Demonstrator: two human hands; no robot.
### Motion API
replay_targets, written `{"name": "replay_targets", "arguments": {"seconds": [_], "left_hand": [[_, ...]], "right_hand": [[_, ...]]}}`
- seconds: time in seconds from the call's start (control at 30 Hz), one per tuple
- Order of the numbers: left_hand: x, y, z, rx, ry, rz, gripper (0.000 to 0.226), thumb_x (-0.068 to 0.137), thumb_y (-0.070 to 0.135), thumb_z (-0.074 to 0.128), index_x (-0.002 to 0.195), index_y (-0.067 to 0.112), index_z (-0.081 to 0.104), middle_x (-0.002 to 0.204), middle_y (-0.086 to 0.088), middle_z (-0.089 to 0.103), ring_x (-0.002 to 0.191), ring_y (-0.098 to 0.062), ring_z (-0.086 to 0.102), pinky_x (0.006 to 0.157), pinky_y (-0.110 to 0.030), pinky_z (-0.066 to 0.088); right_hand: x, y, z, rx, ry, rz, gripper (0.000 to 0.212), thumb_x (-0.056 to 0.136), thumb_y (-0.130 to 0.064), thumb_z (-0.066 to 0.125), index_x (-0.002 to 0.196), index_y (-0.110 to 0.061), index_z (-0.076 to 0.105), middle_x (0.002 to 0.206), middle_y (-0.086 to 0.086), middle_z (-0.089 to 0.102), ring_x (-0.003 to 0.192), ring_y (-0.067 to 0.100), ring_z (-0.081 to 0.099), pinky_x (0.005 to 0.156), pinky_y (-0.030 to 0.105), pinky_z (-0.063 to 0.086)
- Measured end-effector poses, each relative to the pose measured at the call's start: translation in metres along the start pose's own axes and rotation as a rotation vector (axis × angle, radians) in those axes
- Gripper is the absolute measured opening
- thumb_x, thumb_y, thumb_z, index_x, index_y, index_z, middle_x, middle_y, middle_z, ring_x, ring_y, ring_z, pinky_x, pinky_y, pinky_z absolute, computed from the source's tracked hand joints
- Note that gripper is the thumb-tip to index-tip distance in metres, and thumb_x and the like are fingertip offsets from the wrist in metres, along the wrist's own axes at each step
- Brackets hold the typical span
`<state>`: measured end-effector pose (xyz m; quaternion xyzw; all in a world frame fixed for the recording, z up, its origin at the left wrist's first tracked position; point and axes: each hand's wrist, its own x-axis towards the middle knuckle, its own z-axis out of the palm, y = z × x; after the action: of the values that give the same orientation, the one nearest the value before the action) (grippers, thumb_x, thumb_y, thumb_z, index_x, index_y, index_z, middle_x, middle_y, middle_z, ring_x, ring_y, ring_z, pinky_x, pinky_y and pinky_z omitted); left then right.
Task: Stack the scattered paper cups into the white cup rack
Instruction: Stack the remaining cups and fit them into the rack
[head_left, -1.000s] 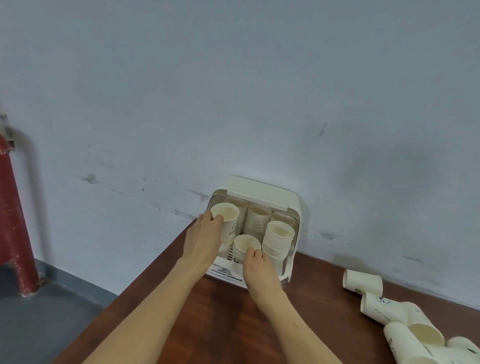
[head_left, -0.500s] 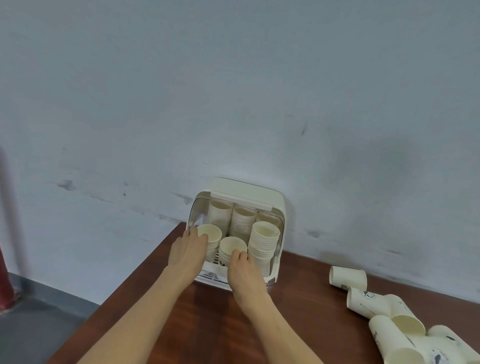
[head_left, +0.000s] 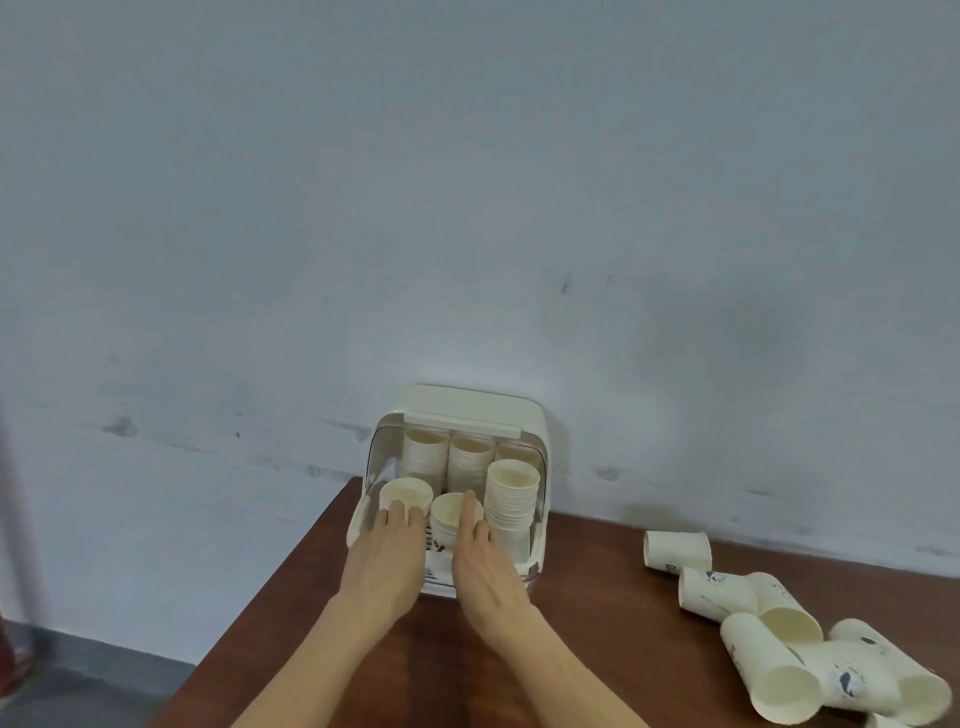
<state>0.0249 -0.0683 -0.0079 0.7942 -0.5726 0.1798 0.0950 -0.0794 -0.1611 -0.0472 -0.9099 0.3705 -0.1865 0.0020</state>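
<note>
Both our hands are at the rack (head_left: 530, 415), which sits on the table (head_left: 597, 623) against the wall (head_left: 467, 182). Left hand (head_left: 387, 558): fingers reach over the near side of the front-left stack (head_left: 405, 496), touching its top cup; we can't tell whether they curl round it or just press. Right hand (head_left: 480, 558): fingers straight, tips resting on the front-middle stack (head_left: 454, 512), gripping nothing. Step in hand looks like seating the top cups. To do it well: push straight down along the stack axis, even pressure on the rim, no squeezing, since paper walls dent easily. Keep both stacks upright so they don't lean into the tall front-right stack (head_left: 511, 496), which already stands well above its neighbours and could tip if knocked. The rack is white plastic with a rounded top and a clear lid flipped back, its open front facing us. Six stacks inside: three at the back, three in front, with the front left and middle much shorter. Cups are cream paper, nested rim-up. Loose cups (head_left: 779, 639) lie on their sides in a pile to the right, well apart from the rack, some with printed marks, so the task is far from done. Next we'd fill the short front stacks first.
</note>
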Motion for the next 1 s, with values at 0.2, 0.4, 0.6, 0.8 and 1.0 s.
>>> {"name": "replay_targets", "arguments": {"seconds": [0.2,0.4,0.6,0.8,1.0], "left_hand": [[-0.027,0.017,-0.015,-0.201,0.036,-0.012,0.036,0.084,0.010,0.054,0.119,0.015,0.052,0.103,-0.005,0.053,0.095,-0.024,0.056,0.059,-0.033,0.045],[-0.048,0.043,-0.042,-0.449,0.032,-0.052,0.038,0.097,0.018,0.038,0.134,0.022,0.044,0.128,0.004,0.051,0.108,-0.022,0.056,0.077,-0.036,0.046],[-0.078,0.071,-0.040,-0.590,0.058,-0.031,0.040,0.097,0.027,0.042,0.137,0.027,0.044,0.122,0.008,0.053,0.111,-0.017,0.054,0.082,-0.036,0.048],[-0.101,0.106,-0.038,-0.674,0.031,0.020,0.038,0.096,0.029,0.045,0.135,0.029,0.046,0.118,0.012,0.052,0.110,-0.012,0.055,0.088,-0.036,0.048],[-0.108,0.144,-0.033,-0.703,-0.010,0.070,0.039,0.095,0.030,0.047,0.134,0.029,0.049,0.115,0.012,0.052,0.104,-0.011,0.058,0.087,-0.033,0.048]], "right_hand": [[-0.056,0.008,-0.025,0.080,-0.016,-0.010,0.084,0.082,0.010,0.038,0.153,-0.006,-0.005,0.151,0.015,0.025,0.131,0.030,0.039,0.101,0.035,0.043],[-0.105,0.020,-0.057,0.124,0.009,0.119,0.061,0.093,-0.009,0.037,0.150,-0.012,0.016,0.134,0.006,0.043,0.116,0.023,0.048,0.092,0.035,0.045],[-0.153,0.031,-0.086,0.214,0.057,0.191,0.058,0.100,-0.021,0.036,0.152,-0.010,0.013,0.144,0.006,0.039,0.131,0.023,0.040,0.105,0.032,0.036],[-0.194,0.055,-0.092,0.229,0.173,0.264,0.051,0.100,-0.026,0.036,0.149,-0.016,0.023,0.126,-0.001,0.050,0.113,0.017,0.051,0.093,0.029,0.043],[-0.221,0.073,-0.100,0.321,0.264,0.358,0.048,0.101,-0.024,0.037,0.147,-0.017,0.029,0.121,-0.005,0.051,0.110,0.015,0.052,0.090,0.026,0.042]]}}
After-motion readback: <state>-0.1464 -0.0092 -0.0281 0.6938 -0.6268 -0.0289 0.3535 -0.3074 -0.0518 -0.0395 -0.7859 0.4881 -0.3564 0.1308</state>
